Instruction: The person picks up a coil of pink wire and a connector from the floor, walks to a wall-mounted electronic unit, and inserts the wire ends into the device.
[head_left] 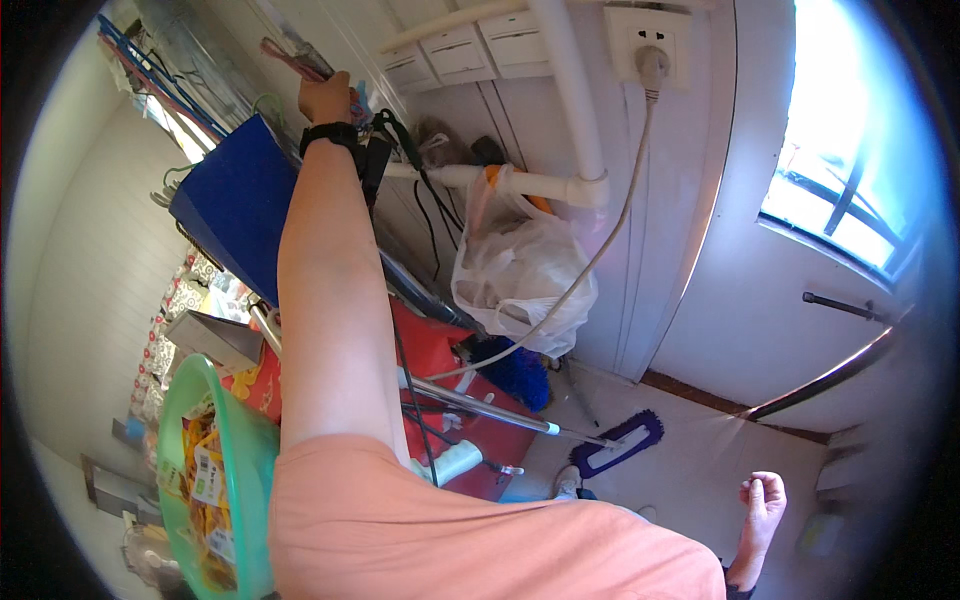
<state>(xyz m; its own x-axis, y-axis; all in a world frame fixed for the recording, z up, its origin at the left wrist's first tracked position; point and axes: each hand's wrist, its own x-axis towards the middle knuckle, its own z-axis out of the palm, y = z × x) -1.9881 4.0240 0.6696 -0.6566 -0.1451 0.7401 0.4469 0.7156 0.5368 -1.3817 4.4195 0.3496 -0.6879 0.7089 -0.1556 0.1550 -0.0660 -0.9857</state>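
Note:
My left arm, in an orange sleeve, reaches up and away. Around its wrist is a dark band. My left hand (pixel 325 100) is closed high by the wall, its fingers wrapped round something. A greyish and pinkish bundle (pixel 298 62) sticks out just beyond the fist; its kind is unclear. Close below that wrist stands a blue box-like item (pixel 237 205), beside dark cords and a dark strap (pixel 398 135). Low at the right, my right hand (pixel 765 510) hangs apart from everything, fingers curled in with nothing visible in them.
A white plastic bag (pixel 525 280) hangs from a white pipe (pixel 570 95). A cord drops from the wall socket (pixel 648 45). A purple flat mop (pixel 618 446) lies on the floor. At left, a green basin (pixel 256 480) holds yellow packets. A bright window (pixel 840 130) is at right.

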